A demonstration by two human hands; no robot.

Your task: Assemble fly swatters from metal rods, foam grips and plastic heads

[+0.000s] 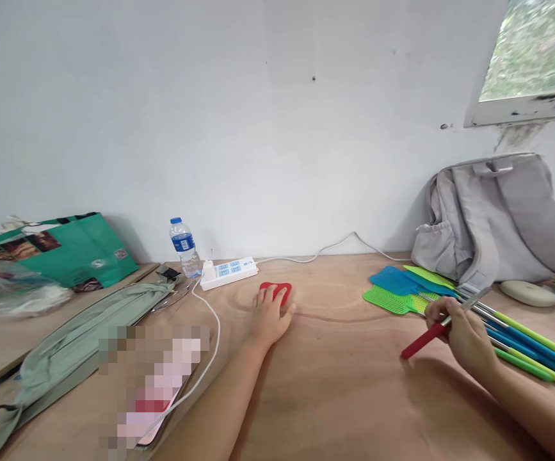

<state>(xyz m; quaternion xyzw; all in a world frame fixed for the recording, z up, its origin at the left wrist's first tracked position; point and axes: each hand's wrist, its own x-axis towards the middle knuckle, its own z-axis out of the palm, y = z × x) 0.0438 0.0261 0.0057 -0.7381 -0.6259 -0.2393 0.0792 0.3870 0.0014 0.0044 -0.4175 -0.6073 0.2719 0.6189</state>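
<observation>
My left hand (272, 314) lies palm down with its fingers spread over a red flat piece (283, 289), which looks like a fly swatter head; the fingers partly cover it. Around a red fly swatter handle (422, 341) with a metal rod, my right hand (466, 336) is closed. Its red grip slants down toward the table, and the rod points up to the right. Beside and behind that hand lies a pile of fly swatters (392, 282) with blue, green and yellow heads and long coloured handles.
A white power strip (229, 272) and a water bottle (184, 246) stand near the wall. At left are a green bag (85, 250), a grey-green strap-like cloth bag (95, 339) and a phone (162, 410) on a cable. A grey backpack (498, 218) and a beige oval object (529, 293) sit at right.
</observation>
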